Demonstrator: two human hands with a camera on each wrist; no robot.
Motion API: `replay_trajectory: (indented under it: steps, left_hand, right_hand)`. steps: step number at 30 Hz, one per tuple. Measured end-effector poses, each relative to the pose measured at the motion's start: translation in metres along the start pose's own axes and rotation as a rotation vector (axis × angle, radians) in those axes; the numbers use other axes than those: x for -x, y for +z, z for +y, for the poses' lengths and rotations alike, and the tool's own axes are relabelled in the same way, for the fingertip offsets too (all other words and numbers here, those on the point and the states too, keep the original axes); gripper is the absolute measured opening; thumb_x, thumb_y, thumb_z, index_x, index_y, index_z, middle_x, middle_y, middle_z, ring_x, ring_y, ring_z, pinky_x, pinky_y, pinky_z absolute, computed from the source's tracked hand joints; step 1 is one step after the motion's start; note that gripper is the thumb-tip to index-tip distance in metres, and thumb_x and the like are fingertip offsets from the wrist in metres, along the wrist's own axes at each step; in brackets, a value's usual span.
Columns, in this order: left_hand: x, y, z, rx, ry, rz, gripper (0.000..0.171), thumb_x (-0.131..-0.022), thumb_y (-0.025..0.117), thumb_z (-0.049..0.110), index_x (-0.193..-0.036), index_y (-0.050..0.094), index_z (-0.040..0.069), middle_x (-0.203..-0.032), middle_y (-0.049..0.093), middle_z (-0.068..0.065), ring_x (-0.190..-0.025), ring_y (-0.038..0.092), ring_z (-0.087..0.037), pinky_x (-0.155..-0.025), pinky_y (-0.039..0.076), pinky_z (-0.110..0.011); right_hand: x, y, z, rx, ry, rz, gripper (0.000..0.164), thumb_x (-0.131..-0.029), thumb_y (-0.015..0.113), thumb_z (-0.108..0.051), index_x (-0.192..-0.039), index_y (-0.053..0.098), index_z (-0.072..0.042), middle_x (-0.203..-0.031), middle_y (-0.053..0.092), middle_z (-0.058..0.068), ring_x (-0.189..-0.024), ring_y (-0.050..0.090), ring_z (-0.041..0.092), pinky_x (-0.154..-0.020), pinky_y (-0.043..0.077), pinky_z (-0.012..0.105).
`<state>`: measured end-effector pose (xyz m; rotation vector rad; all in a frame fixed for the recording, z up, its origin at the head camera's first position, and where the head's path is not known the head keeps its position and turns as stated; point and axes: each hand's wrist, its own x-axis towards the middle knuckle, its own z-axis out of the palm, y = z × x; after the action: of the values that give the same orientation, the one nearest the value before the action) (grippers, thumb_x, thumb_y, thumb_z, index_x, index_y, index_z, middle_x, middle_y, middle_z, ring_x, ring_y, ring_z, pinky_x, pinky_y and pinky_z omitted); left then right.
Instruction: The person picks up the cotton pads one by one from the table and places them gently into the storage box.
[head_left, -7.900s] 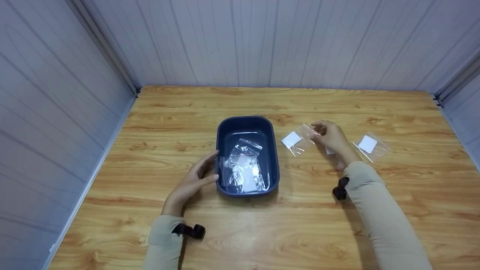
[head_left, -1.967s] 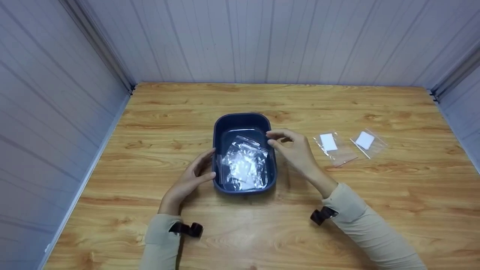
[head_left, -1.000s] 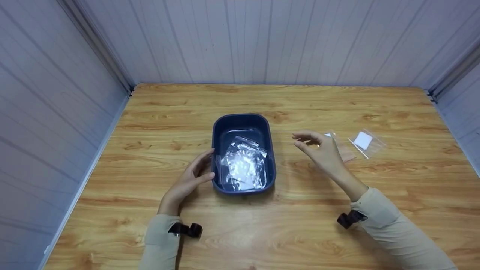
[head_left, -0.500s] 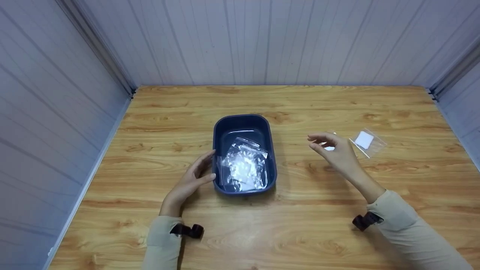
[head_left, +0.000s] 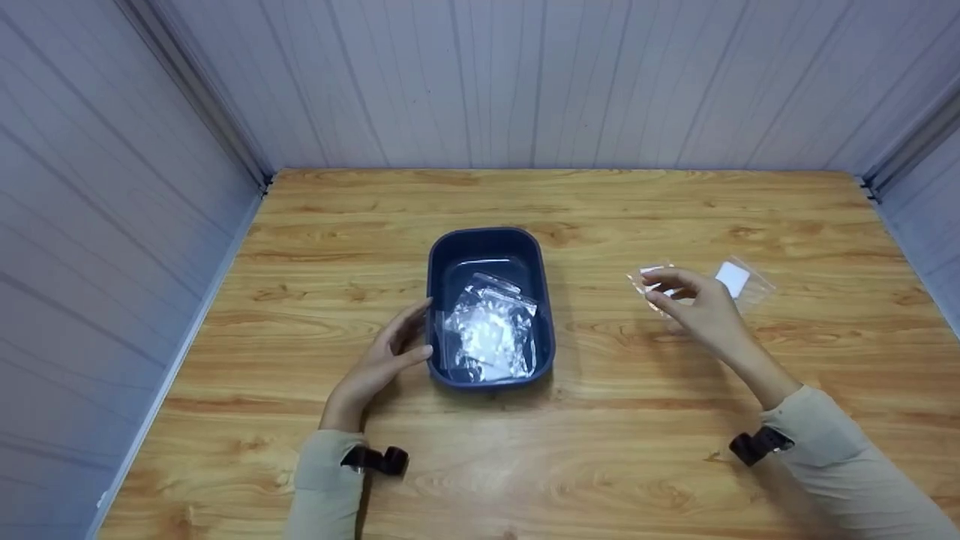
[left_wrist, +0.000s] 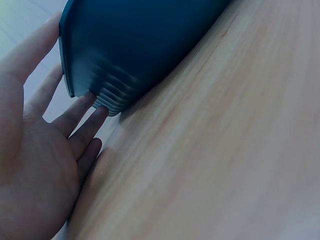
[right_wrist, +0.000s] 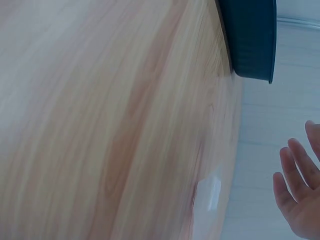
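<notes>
A dark blue plastic bin stands mid-table, with several clear zip bags heaped in its near half. My left hand rests its fingertips and thumb against the bin's left side. In the left wrist view those fingers lie fairly straight along the bin's ribbed outer wall. To the right, my right hand hovers over a zip bag with a white square in it, fingers loosely bent and holding nothing. The hand hides much of that bag. Beside it lies a second such bag, partly covered by the hand.
The wood-grain table meets a pale panelled wall at the back and another panel on the left. A small black wrist camera sits on the right sleeve, and one like it on the left.
The bag formerly on the table nearest the bin is gone from there, and the pile inside has grown. My right hand has moved from the bin's rim rightward. The left hand has stayed.
</notes>
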<state>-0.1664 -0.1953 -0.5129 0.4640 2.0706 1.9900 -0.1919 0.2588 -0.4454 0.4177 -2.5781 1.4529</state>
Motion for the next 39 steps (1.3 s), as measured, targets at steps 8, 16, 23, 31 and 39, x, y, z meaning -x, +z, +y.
replay_trajectory:
  steps: [8,16,23,31,39]
  left_hand:
    - [0.0,0.0,-0.001,0.009,-0.001,-0.004,0.068,-0.094,0.065,0.004,-0.154,0.034,0.011,-0.157,0.034,-0.009,-0.144,0.03,-0.025,-0.12,0.019,-0.041]
    - [-0.003,0.002,0.001,0.011,-0.002,-0.001,0.068,-0.093,0.065,0.005,-0.154,0.034,0.01,-0.156,0.036,-0.011,-0.143,0.031,-0.026,-0.12,0.019,-0.042]
    - [-0.006,0.002,0.001,0.006,-0.008,0.0,0.068,-0.093,0.065,0.005,-0.154,0.035,0.01,-0.155,0.037,-0.011,-0.142,0.032,-0.025,-0.12,0.021,-0.041]
    - [-0.006,0.002,0.0,0.005,0.002,-0.001,0.069,-0.093,0.065,0.004,-0.154,0.034,0.009,-0.155,0.037,-0.012,-0.142,0.033,-0.026,-0.119,0.021,-0.042]
    - [-0.006,0.002,0.001,0.018,0.003,-0.012,0.069,-0.094,0.065,0.004,-0.154,0.033,0.009,-0.157,0.035,-0.011,-0.144,0.031,-0.024,-0.12,0.022,-0.039]
  right_hand:
    - [0.003,-0.015,0.011,0.026,0.034,-0.016,0.029,-0.092,0.071,-0.007,-0.118,0.067,0.005,-0.11,0.069,0.021,-0.091,0.061,-0.001,-0.079,0.049,0.013]
    - [0.007,-0.026,0.025,0.047,0.048,-0.044,0.033,-0.092,0.07,-0.008,-0.122,0.065,0.006,-0.114,0.068,0.022,-0.093,0.061,0.0,-0.079,0.049,0.013]
    - [0.009,-0.035,0.035,0.096,0.057,-0.082,0.035,-0.093,0.069,-0.007,-0.126,0.064,0.002,-0.116,0.068,0.019,-0.096,0.063,0.01,-0.078,0.049,0.012]
    - [0.007,-0.039,0.046,0.135,0.066,-0.13,0.039,-0.092,0.07,-0.006,-0.129,0.062,0.002,-0.119,0.066,0.023,-0.1,0.063,0.033,-0.079,0.048,0.012]
    - [0.009,-0.044,0.057,0.154,0.065,-0.176,0.042,-0.089,0.072,-0.005,-0.129,0.061,0.004,-0.122,0.064,0.025,-0.104,0.06,0.038,-0.083,0.048,0.018]
